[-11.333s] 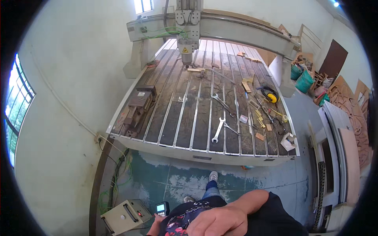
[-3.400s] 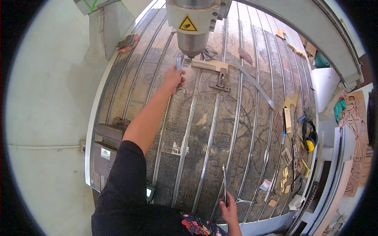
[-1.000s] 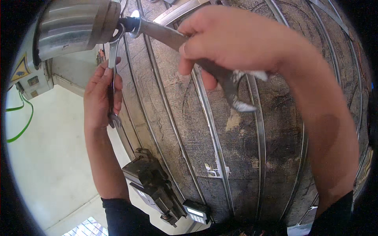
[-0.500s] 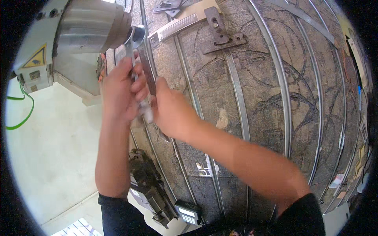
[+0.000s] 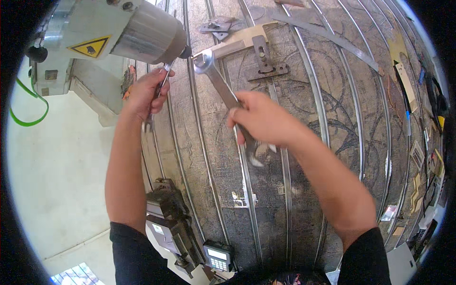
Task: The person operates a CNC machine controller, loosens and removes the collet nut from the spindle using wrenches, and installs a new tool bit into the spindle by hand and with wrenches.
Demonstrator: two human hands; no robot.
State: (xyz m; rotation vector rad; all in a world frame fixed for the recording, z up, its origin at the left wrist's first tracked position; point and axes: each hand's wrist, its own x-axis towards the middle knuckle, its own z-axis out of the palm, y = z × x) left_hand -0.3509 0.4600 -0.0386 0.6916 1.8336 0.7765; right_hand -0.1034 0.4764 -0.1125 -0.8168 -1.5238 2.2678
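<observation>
My left hand (image 5: 145,92) grips a slim metal wrench (image 5: 161,85) whose upper end reaches the nose of the silver spindle (image 5: 149,40) of the router head above the bed. My right hand (image 5: 261,118) holds a larger open-ended steel spanner (image 5: 216,78) by its middle. The spanner's open jaw sits just right of the spindle tip, apart from it. Its lower end pokes out under my palm. Both forearms come up from the lower edge over the ribbed metal machine bed (image 5: 294,190).
A yellow warning triangle (image 5: 89,46) marks the grey spindle housing. A metal clamp bracket (image 5: 261,54) and flat strips lie on the bed behind the spanner. A handheld keypad controller (image 5: 217,256) and a dark clamp block (image 5: 168,223) sit at the near edge. Tools and scraps crowd the right side.
My hands have come apart: the right hand has pulled the big spanner away to the right of the spindle, while the left hand stays on the slim wrench at the spindle nose.
</observation>
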